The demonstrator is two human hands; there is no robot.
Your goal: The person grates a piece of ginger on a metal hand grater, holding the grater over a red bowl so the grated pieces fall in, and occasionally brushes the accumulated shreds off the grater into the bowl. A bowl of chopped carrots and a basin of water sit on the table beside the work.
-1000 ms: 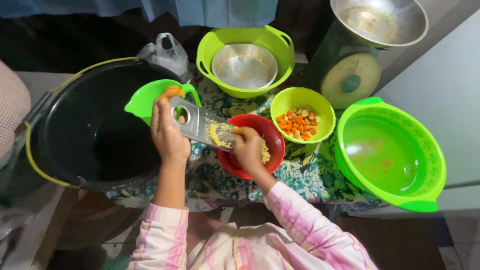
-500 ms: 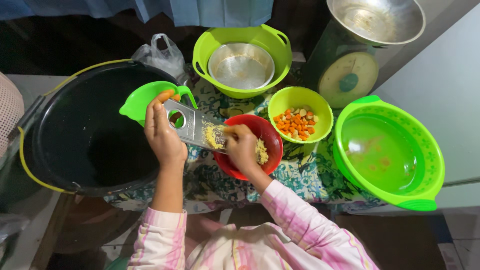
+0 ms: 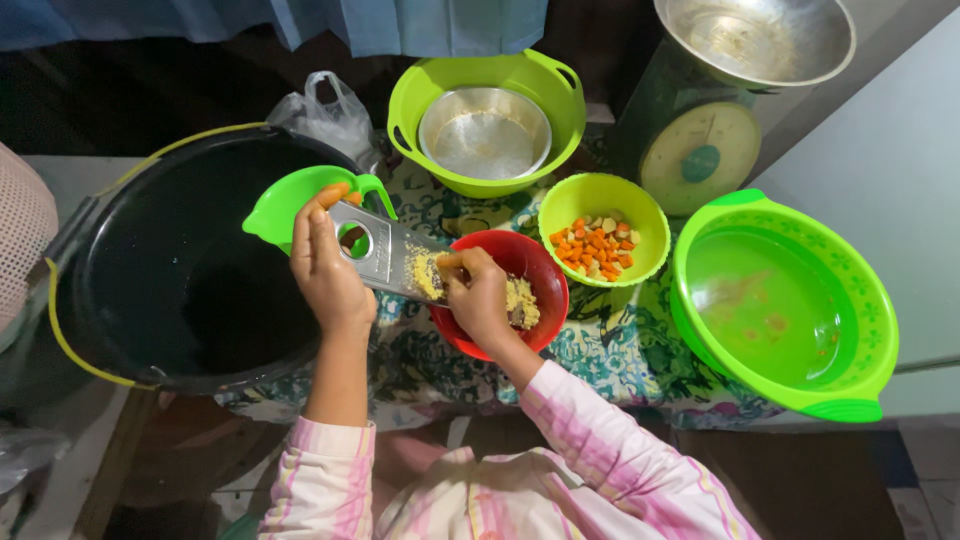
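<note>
Grating underway: my left hand [image 3: 325,270] grips grater [image 3: 385,250], right hand [image 3: 480,295] pinches food stub; red bowl [image 3: 545,300] part-filled with gratings.

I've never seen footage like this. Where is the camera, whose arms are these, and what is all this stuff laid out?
The camera sits on a person's head and looks down, so the pink-sleeved arms are their own. The left hand holds a metal grater by its top end. The right hand presses a small piece of food on it, over a red bowl of yellow gratings. Around it on a patterned cloth: a small green bowl of orange cubes, a big green basin, a steel bowl in a green basin, a black tub and a kitchen scale.
</note>
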